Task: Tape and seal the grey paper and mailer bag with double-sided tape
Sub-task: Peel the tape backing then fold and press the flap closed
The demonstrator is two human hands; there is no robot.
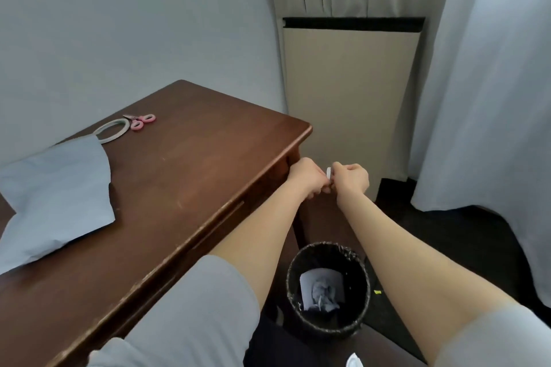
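Note:
Both arms reach out past the right end of the brown table (190, 164), above the floor. My left hand (308, 177) and my right hand (351, 177) meet there, and both pinch a small white strip of tape (328, 172) between their fingertips. The grey mailer bag (56, 197) lies on the table's left side, bulging and partly folded. Behind it a roll of double-sided tape (112, 129) lies flat, next to pink-handled scissors (140, 121).
A black waste bin (328, 286) with crumpled paper inside stands on the dark floor below my arms. A beige panel (348, 92) leans on the wall beyond the table, with white curtains (489, 83) to the right.

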